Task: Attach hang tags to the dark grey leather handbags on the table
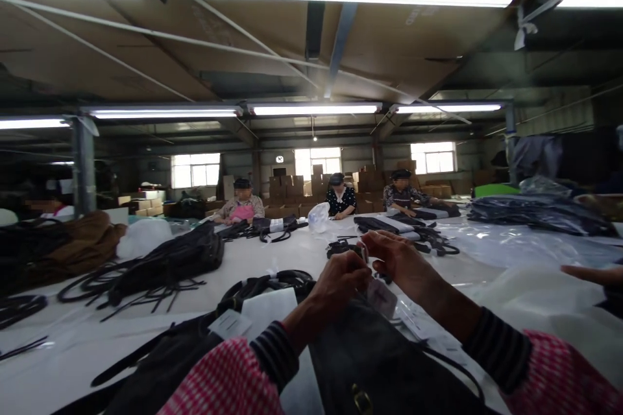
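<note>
In the middle of the head view, my left hand (343,274) is closed in a pinch around a thin white strip (363,251). My right hand (398,260) meets it from the right, fingers bent and the tips at the same strip; the exact grip is too small to make out. A pale hang tag (382,298) dangles just below both hands. Under my forearms lies a black bag (384,356) with a brass-coloured buckle (361,399). White paper (272,305) is wrapped over the dark goods, and a small white label (228,324) lies on them at left.
More black bags (170,253) with straps lie at left, beside brown fabric (90,243). Clear plastic bags (535,292) and a dark stack (540,213) are at right. A person's hand (588,274) reaches in there. Several people sit across the white table (253,253). Lamps hang overhead.
</note>
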`<move>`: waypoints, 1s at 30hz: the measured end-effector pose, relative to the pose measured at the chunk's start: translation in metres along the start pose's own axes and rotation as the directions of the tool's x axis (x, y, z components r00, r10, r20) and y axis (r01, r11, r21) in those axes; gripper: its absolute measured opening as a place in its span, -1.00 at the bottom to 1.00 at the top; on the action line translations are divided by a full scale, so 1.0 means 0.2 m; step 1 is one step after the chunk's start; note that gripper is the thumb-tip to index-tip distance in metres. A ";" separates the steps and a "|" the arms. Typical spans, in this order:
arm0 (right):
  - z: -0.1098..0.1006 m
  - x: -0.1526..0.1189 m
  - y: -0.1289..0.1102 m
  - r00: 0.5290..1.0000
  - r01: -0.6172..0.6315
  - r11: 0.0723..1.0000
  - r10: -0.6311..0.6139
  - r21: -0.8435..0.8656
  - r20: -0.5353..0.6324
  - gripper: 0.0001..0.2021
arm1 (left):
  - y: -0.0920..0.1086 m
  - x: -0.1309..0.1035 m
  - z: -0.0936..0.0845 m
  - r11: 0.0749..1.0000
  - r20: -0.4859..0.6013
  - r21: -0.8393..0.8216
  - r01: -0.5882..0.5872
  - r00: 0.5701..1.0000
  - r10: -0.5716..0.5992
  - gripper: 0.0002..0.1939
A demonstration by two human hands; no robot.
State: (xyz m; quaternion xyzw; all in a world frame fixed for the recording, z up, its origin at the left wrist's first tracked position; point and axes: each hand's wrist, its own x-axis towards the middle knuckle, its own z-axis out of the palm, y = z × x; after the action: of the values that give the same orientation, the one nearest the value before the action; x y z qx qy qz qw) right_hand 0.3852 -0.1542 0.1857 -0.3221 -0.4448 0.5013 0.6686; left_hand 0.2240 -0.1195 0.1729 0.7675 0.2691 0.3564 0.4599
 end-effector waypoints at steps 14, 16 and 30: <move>0.09 0.07 -0.02 0.995 0.037 0.976 -0.056 -0.214 -0.082 -0.59 | 0.02 0.00 -0.07 0.986 0.005 0.118 -0.113 0.994 0.114 -0.88; 0.05 0.06 -0.03 0.996 0.050 0.981 -0.063 -0.190 -0.059 -0.58 | 0.04 0.01 -0.08 0.992 0.027 0.096 -0.086 0.996 0.084 -0.84; -0.06 -0.03 -0.03 0.998 -0.009 0.998 0.012 -0.065 0.056 -0.63 | 0.19 0.18 -0.03 0.995 -0.135 -0.085 -0.060 0.990 0.048 -0.66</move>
State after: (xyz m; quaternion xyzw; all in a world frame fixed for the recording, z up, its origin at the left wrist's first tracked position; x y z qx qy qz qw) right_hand 0.3986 -0.1617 0.1838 -0.3315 -0.4779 0.4991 0.6423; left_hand 0.2447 -0.1067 0.2197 0.7278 0.2620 0.4308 0.4647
